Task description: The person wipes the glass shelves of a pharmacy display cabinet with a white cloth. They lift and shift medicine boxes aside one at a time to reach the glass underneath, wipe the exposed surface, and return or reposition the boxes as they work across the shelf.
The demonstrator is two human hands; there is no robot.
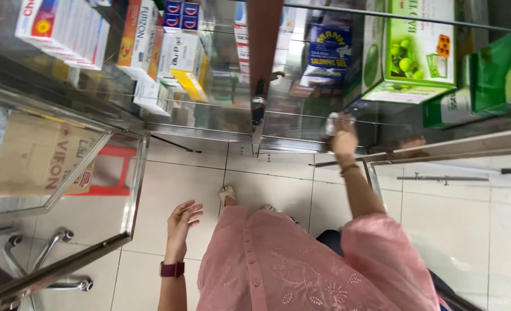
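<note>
Overhead, right hand (344,135) grips a small item (335,121) by glass cabinet (301,124); left hand (181,222) open above tiled floor (169,190).

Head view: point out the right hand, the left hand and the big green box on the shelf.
right hand (344,137): head view, back of the hand, raised at the glass cabinet.
left hand (181,220): head view, open palm.
green box (418,49): head view, front face.

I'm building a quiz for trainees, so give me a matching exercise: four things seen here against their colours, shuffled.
1 wristwatch strap
2 box with fruit picture
3 buttoned garment
4 cardboard carton

A brown
B pink
C green
D dark red

Pairs: 1-D, 2-C, 3-B, 4-A
</note>
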